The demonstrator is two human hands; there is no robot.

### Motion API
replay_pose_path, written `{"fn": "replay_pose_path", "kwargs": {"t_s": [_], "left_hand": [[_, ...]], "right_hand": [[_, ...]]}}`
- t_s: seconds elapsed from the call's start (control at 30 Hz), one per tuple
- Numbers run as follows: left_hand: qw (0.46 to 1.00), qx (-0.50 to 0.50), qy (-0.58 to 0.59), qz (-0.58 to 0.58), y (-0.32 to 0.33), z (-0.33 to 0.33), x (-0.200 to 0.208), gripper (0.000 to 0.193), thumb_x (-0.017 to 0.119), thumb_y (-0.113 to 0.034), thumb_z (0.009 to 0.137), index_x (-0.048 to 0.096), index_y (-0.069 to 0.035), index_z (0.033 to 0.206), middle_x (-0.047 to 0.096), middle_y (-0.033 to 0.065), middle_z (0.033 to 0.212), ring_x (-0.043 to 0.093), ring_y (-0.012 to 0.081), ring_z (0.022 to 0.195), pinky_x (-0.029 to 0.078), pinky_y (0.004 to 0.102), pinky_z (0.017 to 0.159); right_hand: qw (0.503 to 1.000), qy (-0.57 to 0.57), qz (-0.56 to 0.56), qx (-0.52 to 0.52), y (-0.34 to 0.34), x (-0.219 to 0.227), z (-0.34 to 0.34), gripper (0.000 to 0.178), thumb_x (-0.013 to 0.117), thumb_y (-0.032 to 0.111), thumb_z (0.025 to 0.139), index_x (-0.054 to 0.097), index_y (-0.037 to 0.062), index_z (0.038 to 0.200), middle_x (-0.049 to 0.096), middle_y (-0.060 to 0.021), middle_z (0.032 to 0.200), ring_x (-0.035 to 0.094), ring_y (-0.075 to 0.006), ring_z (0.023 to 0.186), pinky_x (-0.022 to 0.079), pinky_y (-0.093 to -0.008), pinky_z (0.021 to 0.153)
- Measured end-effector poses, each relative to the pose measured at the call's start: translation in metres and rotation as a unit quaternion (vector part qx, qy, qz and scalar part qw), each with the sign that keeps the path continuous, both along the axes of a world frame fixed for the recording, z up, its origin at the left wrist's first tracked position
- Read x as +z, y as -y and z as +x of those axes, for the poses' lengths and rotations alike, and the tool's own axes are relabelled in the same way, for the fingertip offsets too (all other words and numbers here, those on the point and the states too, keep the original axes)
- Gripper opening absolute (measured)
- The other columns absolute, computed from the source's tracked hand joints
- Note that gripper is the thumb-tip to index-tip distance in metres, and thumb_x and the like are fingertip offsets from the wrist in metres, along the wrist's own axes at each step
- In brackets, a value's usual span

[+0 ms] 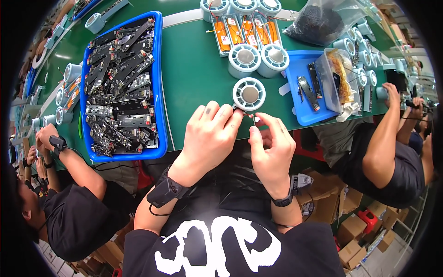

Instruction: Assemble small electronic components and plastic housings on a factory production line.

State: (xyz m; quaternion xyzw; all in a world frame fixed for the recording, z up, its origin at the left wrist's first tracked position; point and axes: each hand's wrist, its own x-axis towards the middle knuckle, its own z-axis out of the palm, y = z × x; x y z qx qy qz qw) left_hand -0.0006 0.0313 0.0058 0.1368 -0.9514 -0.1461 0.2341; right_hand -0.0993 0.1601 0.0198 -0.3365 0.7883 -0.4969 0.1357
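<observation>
In front of me on the green table lies a light-blue round fan housing (249, 94) with a grey disc in its middle. My left hand (207, 136) is closed at its near edge, fingers bent and thumb hidden. Just right of it, my right hand (273, 150) is closed in a pinch, with thumb and forefinger near a short red wire (248, 114) and a small white piece (257, 119). What exactly lies between the right fingertips is too small to make out. The part of the housing toward me is covered by my hands.
A blue tray (160, 92) heaped with black circuit boards stands to the left. Ahead are light-blue fan units (244, 60) with orange battery packs (236, 30). A smaller blue tray (304, 115), a clear box (330, 69) and a bag (318, 21) sit right. Co-workers flank me.
</observation>
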Motion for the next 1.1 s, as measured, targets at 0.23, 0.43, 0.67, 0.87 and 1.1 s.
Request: {"fn": "replay_pose_path", "kwargs": {"t_s": [0.23, 0.43, 0.67, 0.87, 1.1], "left_hand": [[0.994, -0.026, -0.072, 0.072, -0.006, 0.018, -0.013, 0.044, 0.070, -0.006, 0.074, 0.068, 0.001, 0.118, 0.058, 0.0107, 0.097, 0.057, 0.0262, 0.085, 0.052, 0.0385, 0.078], [0.999, 0.000, -0.010, 0.046, -0.013, 0.017, -0.011, 0.054, 0.070, -0.007, 0.073, 0.064, 0.002, 0.126, 0.055, 0.0119, 0.109, 0.054, 0.0283, 0.095, 0.052, 0.0380, 0.083], [0.996, 0.019, 0.003, 0.082, -0.016, 0.014, -0.011, 0.057, 0.066, -0.004, 0.074, 0.060, 0.005, 0.130, 0.054, 0.0145, 0.112, 0.057, 0.0300, 0.096, 0.053, 0.0393, 0.083], [0.913, 0.020, -0.081, 0.399, -0.020, 0.029, -0.015, 0.051, 0.055, -0.004, 0.083, 0.056, 0.009, 0.132, 0.054, 0.0236, 0.126, 0.065, 0.0332, 0.104, 0.055, 0.0408, 0.090], [0.883, -0.016, -0.078, 0.462, -0.020, 0.032, -0.011, 0.047, 0.048, -0.002, 0.092, 0.050, 0.014, 0.136, 0.052, 0.0289, 0.132, 0.061, 0.0417, 0.113, 0.051, 0.0419, 0.097]], "right_hand": [[0.998, -0.063, 0.011, 0.001, 0.005, -0.002, 0.000, 0.023, 0.069, -0.003, 0.089, 0.066, -0.0040, 0.112, 0.066, -0.0132, 0.098, 0.066, -0.0162, 0.064, 0.052, -0.0267, 0.053], [0.992, -0.121, 0.022, 0.006, 0.007, -0.004, 0.005, 0.024, 0.070, -0.004, 0.087, 0.067, -0.0039, 0.112, 0.066, -0.0140, 0.099, 0.066, -0.0177, 0.064, 0.052, -0.0280, 0.054], [0.990, -0.136, 0.020, 0.005, 0.011, 0.001, 0.011, 0.028, 0.072, -0.003, 0.085, 0.068, -0.0030, 0.113, 0.068, -0.0136, 0.100, 0.066, -0.0183, 0.066, 0.053, -0.0286, 0.058], [0.996, -0.073, 0.005, -0.051, 0.011, -0.002, 0.022, 0.027, 0.072, -0.001, 0.085, 0.070, -0.0018, 0.112, 0.068, -0.0134, 0.098, 0.068, -0.0205, 0.073, 0.054, -0.0302, 0.062], [0.977, -0.198, 0.047, -0.065, 0.018, -0.009, 0.032, 0.025, 0.073, 0.001, 0.084, 0.071, -0.0007, 0.109, 0.068, -0.0138, 0.094, 0.069, -0.0278, 0.077, 0.055, -0.0350, 0.067]]}}
